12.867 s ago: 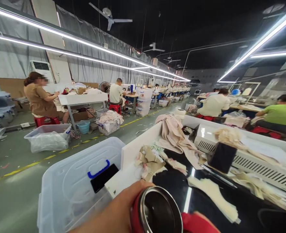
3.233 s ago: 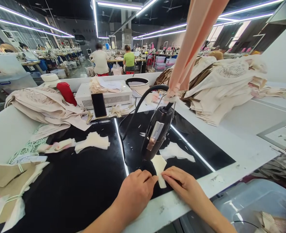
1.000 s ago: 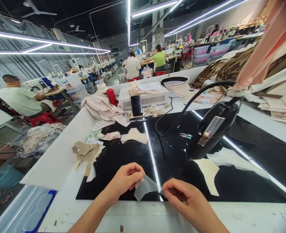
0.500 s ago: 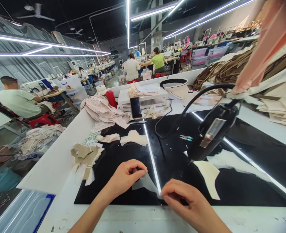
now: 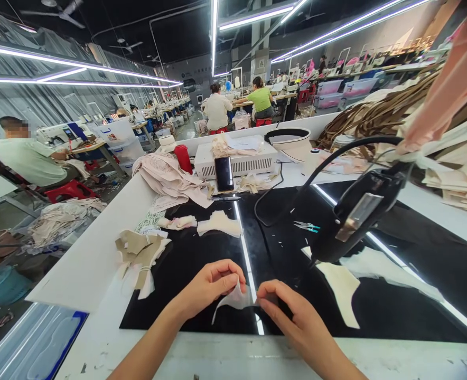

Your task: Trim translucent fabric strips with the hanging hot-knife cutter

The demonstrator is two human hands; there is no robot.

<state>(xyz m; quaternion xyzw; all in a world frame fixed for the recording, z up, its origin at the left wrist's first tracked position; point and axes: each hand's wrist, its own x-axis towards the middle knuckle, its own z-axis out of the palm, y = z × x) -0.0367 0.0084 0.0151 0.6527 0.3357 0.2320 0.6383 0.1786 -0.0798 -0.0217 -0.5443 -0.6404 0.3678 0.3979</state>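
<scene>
Fingers of the left hand (image 5: 212,285) and the right hand (image 5: 292,316) are pinched shut on opposite ends of one thin translucent piece (image 5: 233,301), held just above the near edge of the black worktop (image 5: 186,264), at six o'clock in the view. The piece sags and curls between the two grips, so it looks very light, limp and easily creased; its outer edges, where the fingertips already clamp it, seem the safest hold. At three o'clock from the hands a black hand tool (image 5: 356,216) hangs on its cord over a cream fabric cutout (image 5: 342,290). Small scissors (image 5: 307,227) lie at one o'clock. A bundle of tan and cream pieces (image 5: 138,256) rests at ten o'clock.
</scene>
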